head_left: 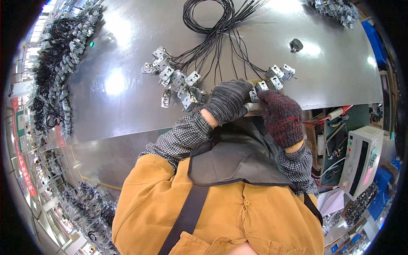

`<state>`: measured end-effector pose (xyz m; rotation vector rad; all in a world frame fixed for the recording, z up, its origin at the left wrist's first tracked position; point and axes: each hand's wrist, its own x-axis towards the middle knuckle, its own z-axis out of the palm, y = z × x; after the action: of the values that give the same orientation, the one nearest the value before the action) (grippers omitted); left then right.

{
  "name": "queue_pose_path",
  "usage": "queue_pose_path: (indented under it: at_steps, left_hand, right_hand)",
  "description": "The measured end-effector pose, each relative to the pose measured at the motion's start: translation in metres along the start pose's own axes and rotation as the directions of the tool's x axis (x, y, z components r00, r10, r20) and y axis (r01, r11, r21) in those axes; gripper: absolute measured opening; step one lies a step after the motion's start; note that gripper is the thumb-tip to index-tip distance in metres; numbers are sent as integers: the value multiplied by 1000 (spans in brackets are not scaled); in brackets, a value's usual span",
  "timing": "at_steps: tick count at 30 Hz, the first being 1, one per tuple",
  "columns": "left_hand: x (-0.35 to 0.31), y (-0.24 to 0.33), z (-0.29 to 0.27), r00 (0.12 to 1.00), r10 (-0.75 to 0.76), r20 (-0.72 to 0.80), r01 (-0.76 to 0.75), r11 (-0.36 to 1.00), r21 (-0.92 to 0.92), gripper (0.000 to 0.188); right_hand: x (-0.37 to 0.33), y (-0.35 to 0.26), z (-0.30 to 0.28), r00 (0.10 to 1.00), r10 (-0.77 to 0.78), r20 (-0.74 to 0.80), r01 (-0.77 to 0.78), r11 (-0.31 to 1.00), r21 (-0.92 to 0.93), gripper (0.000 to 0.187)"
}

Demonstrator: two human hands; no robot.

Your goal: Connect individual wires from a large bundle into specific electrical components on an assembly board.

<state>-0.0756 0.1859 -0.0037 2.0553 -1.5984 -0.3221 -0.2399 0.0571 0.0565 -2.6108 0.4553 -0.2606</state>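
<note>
Shiny metal tabletop (pixel 127 131) ahead of us; landmark: black cable coil (pixel 227 27). Metal housing (pixel 253 94) at our fingertips sits nearer us than the coil, to its right. Left hand (pixel 231 100) curls in beside it; right hand (pixel 281 117) is half-closed at its other side. Fingertips hidden, so we can't tell either grip. Partway, we judge: bigger housing cluster (pixel 178 80) nearer-left of coil, smaller housing group (pixel 276 76) nearer-right; which set's finished, we can't tell.
</note>
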Motion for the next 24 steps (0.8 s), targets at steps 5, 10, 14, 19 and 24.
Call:
queue_pose_path:
  at_steps: [5, 10, 14, 19, 24]
  left_hand:
    - [0, -1, -2, 999, 33, -12, -33, 999, -20, 56]
    - [0, -4, 1, 998, 57, -27, -58, 998, -20, 60]
    - [1, -4, 1, 999, 43, -25, -42, 999, 11, 65]
    - [-5, 7, -36, 995, -34, -98, 33, 999, -11, 67]
    - [-40, 3, -37, 986, -97, 139, 55, 958, 282, 61]
  right_hand:
    - [-5, 4, 0, 1000, -2, 2, 2, 999, 49, 17]
    - [-1, 1, 0, 1000, 22, -2, -22, 1000, 6, 14]
    - [-1, 1, 1, 1000, 21, -8, -21, 998, 52, 15]
    - [-12, 13, 9, 996, 48, -80, -24, 958, 285, 23]
    - [-18, 3, 24, 994, 23, 108, -75, 858, 509, 24]
